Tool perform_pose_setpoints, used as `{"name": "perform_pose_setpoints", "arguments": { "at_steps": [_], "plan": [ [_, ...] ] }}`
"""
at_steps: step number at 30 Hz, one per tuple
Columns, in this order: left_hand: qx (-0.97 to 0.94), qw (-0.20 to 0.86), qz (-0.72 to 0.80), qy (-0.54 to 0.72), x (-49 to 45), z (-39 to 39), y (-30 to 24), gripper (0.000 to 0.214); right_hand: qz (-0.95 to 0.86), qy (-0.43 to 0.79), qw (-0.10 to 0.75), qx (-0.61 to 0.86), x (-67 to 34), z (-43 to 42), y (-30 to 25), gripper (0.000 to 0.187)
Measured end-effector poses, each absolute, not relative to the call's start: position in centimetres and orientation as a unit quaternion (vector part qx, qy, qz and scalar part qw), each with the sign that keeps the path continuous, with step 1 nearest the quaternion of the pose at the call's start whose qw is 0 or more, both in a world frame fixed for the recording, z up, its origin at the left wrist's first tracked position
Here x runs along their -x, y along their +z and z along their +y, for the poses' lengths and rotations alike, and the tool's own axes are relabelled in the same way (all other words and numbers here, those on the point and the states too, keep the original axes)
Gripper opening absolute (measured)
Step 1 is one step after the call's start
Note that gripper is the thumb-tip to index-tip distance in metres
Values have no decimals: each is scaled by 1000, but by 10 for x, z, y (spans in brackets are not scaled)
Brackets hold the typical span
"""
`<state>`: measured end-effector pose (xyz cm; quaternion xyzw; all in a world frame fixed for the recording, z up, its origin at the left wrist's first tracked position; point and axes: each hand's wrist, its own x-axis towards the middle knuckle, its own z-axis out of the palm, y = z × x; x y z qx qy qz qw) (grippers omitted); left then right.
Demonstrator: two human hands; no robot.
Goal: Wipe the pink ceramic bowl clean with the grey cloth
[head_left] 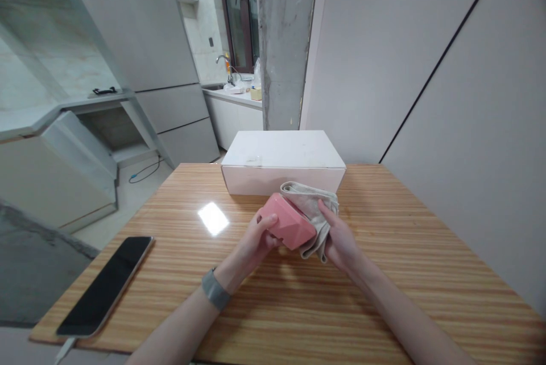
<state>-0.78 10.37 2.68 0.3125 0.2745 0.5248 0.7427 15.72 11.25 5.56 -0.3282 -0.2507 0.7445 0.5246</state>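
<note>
My left hand (260,234) grips the left end of a small pink box (290,222), holding it tilted just above the wooden table (384,274). My right hand (339,237) holds a folded beige cloth (313,206) pressed against the box's right side. A grey band sits on my left wrist. Behind both hands, a closed white cardboard box (282,160) rests on the table near its far edge.
A black phone (106,285) with a cable lies face up at the table's near left corner. A grey wall runs along the right. To the left are a fridge (149,52), kitchen counters and a sink by a window.
</note>
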Motion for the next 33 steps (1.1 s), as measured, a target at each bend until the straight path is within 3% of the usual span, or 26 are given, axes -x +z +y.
{"name": "perform_pose_setpoints", "arguments": {
  "at_steps": [9,16,25,33],
  "plan": [
    [-311,640,334,618,2,105,24,53,-204,742,569,288,-146,111,63,29],
    [-293,703,284,582,-1,107,27,46,-209,727,569,322,-159,116,54,29],
    [-358,739,258,510,5,98,32,63,-269,710,560,332,-162,114,49,32],
    [-405,623,360,564,6,102,28,79,-253,708,572,329,-158,110,56,29]
  ]
}}
